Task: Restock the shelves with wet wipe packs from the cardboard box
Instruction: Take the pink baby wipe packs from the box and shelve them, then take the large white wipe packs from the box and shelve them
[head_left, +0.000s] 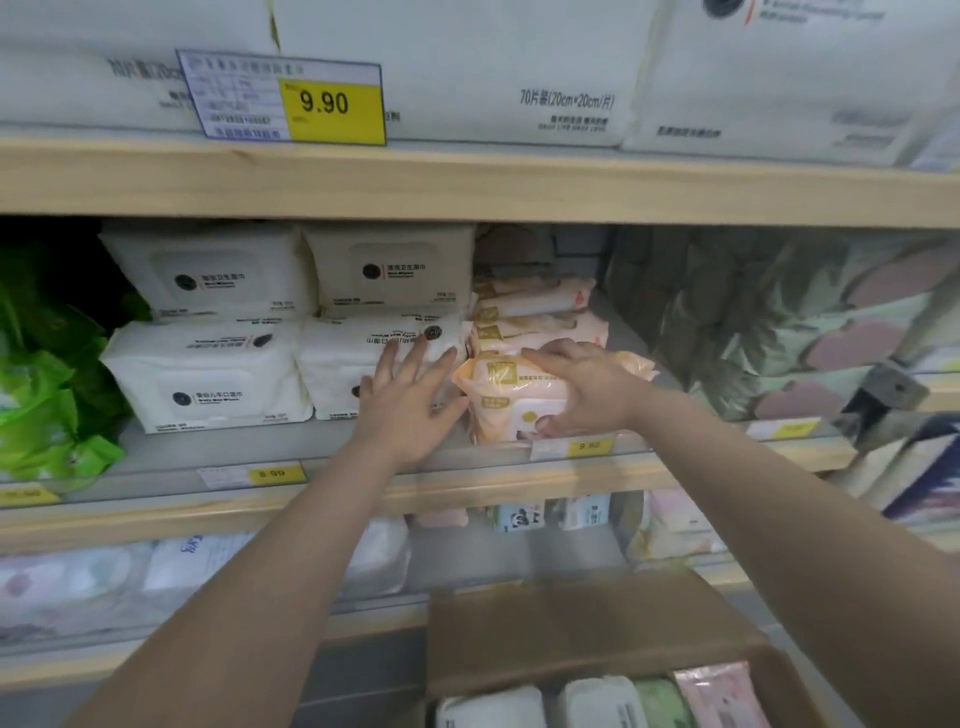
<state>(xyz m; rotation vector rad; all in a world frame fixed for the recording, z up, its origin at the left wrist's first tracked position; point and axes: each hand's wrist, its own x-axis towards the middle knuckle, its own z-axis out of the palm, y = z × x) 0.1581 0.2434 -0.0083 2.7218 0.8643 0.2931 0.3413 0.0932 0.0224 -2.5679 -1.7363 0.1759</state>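
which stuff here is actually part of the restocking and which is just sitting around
In the job:
- orange wipe pack, gripped by right hand
- left hand, open against white wipe packs
- cardboard box

Just there:
- green packs
- 9.90 price tag
- floral packs

peach wet wipe pack (511, 400): frame centre, front of middle shelf (467, 483), lying flat, label facing out | peach packs behind (535, 317): stacked in a row | cardboard box (587, 639): lower right, open, holding white, green, pink packs
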